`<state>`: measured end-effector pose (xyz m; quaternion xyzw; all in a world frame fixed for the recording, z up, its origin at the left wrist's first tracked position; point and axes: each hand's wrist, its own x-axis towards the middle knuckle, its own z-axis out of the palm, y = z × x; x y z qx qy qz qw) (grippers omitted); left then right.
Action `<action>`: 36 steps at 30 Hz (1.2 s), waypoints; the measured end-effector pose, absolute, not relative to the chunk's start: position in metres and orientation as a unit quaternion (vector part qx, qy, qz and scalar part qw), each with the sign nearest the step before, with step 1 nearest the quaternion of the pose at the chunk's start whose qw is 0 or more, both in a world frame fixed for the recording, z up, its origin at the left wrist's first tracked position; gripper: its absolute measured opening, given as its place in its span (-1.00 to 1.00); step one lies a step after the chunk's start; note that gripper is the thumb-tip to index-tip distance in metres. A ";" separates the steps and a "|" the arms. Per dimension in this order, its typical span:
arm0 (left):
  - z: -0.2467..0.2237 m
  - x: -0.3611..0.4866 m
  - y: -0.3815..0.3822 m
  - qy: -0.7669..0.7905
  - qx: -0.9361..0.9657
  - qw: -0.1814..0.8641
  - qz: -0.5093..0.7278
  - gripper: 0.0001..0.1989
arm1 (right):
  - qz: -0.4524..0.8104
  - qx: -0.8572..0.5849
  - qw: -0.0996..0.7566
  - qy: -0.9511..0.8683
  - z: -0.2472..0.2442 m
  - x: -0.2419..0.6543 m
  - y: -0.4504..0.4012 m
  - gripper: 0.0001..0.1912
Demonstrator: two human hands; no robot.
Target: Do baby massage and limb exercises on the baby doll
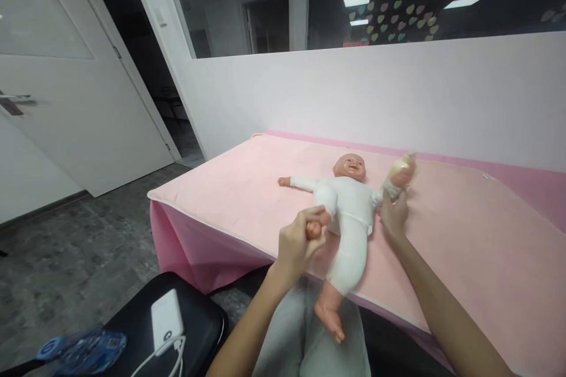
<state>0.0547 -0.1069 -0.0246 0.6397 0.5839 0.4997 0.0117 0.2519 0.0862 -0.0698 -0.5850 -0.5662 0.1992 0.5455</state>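
A baby doll (356, 203) with a white cloth body lies on its back on the pink-covered table (230, 188), its head toward the wall. My left hand (300, 241) is wrapped round one of its feet, and that leg is bent up over the body. The other leg hangs past the table's front edge, above my lap. My right hand (395, 212) grips the doll's arm on the right side, close to the wrist. A pale translucent covering (403, 172) is over the doll's hand on that arm. The doll's other arm stretches out to the left.
On a black chair (203, 312) at the lower left lie a white power bank (167, 318) with a cable and a plastic bottle (91, 350). A white wall with a window stands behind the table. A white door (84, 100) is at the left.
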 end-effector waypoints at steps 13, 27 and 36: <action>-0.032 0.063 -0.114 0.663 0.600 0.064 0.442 -0.83 | 0.216 -0.580 0.613 -0.491 -0.089 0.248 0.092 -0.49; -0.012 0.052 -0.054 0.646 0.644 0.081 0.401 -0.77 | 0.066 -0.581 0.395 -0.709 -0.075 0.247 0.083 -0.49; -0.054 0.084 -0.112 0.596 0.618 0.026 0.511 -0.81 | 0.325 -0.554 0.625 -0.444 -0.075 0.249 0.091 -0.50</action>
